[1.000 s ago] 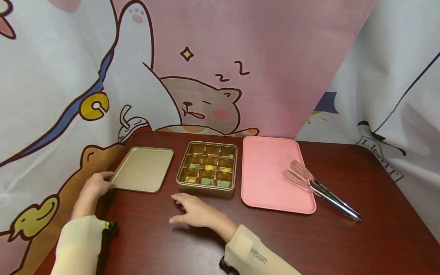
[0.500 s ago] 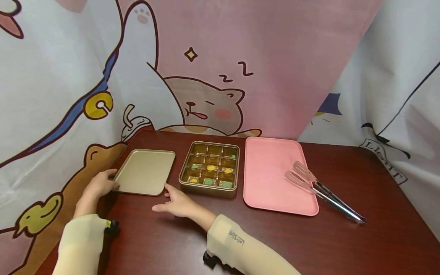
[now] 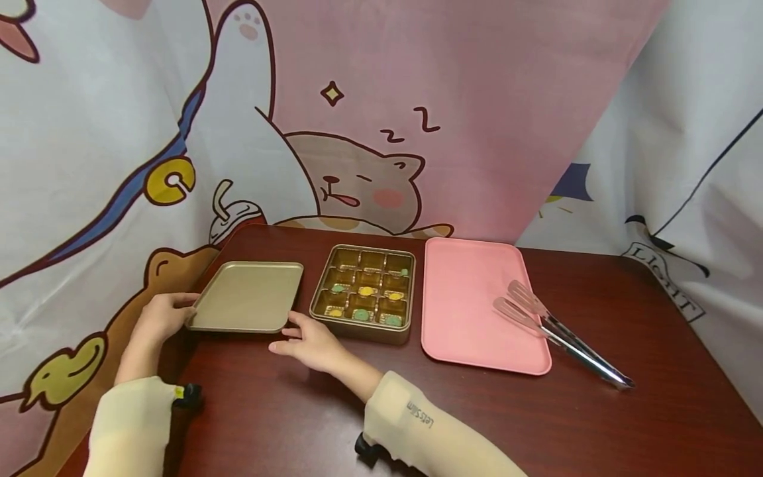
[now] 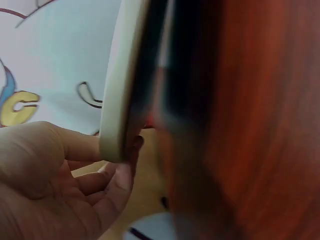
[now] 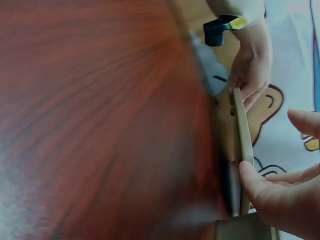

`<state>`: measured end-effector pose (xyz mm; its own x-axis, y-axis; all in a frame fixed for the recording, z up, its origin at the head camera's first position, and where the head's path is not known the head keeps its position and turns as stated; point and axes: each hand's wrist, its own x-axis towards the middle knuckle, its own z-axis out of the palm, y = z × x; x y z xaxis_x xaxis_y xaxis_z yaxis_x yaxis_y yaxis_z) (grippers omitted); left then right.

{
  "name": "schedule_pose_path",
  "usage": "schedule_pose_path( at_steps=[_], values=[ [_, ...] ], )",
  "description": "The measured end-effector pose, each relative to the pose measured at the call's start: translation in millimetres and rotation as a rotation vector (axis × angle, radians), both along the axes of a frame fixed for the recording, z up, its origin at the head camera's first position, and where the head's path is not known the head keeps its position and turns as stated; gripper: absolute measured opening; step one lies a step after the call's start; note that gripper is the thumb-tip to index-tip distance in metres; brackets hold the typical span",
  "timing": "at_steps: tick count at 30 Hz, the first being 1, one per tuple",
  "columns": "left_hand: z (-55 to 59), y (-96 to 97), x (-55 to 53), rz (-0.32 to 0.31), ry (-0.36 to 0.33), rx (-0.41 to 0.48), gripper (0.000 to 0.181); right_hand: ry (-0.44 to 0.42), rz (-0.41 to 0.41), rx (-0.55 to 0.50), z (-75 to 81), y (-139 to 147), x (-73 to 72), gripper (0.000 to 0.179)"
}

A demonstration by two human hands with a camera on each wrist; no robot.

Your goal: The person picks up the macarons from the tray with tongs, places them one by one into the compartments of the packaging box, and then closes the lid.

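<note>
My left hand (image 3: 163,317) pinches the near left corner of a shallow gold lid (image 3: 250,298). In the left wrist view, the thumb and curled fingers lie on either side of the lid's edge (image 4: 114,130), and a dark gap shows between it and the table. My right hand (image 3: 316,341) touches the lid's near right corner with one extended finger, its thumb held apart. Right of the lid stands a gold tin (image 3: 360,331) with a compartmented gold insert. Several small green and yellow pieces show in its compartments; what they are is unclear.
A pink tray (image 3: 465,311) lies right of the tin. Metal tongs (image 3: 563,338) with pale slotted ends rest partly on it and partly on the dark red table (image 3: 596,291). A printed cloth (image 3: 477,119) hangs behind and at both sides.
The right hand has moved left from in front of the tin to the lid's near right corner. The lid's near edge has risen slightly off the table in the left hand.
</note>
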<state>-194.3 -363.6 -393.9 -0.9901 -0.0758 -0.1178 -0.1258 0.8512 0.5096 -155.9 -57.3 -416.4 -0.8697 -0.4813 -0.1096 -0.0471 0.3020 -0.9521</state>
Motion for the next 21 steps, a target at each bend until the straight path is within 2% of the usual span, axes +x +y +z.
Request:
schedule_pose_path(
  at_steps=[5,8,11,13,16,18,21],
  values=[
    [21.3,3.4,4.7,-0.003,0.035,0.036,0.041,0.008,-0.039,-0.07,15.3,5.6,-1.1,0.071],
    [34.8,6.5,9.6,0.012,0.052,0.052,0.043,-0.029,-0.083,-0.151,20.3,7.1,-0.1,0.067],
    [45.0,10.6,16.3,0.043,0.076,0.115,0.043,-0.086,-0.134,-0.266,22.5,7.0,1.1,0.063],
    [50.6,14.3,21.0,0.065,0.098,0.188,0.043,-0.129,-0.171,-0.35,23.8,7.3,0.2,0.061],
    [59.7,19.8,26.6,0.083,0.137,0.241,0.043,-0.149,-0.221,-0.457,27.1,9.9,-5.3,0.056],
    [66.0,24.5,29.4,0.074,0.16,0.218,0.043,-0.159,-0.25,-0.505,30.1,13.3,-10.5,0.053],
    [73.5,33.3,31.7,0.027,0.195,0.152,0.042,-0.161,-0.275,-0.54,35.0,21.1,-17.5,0.048]
  ],
)
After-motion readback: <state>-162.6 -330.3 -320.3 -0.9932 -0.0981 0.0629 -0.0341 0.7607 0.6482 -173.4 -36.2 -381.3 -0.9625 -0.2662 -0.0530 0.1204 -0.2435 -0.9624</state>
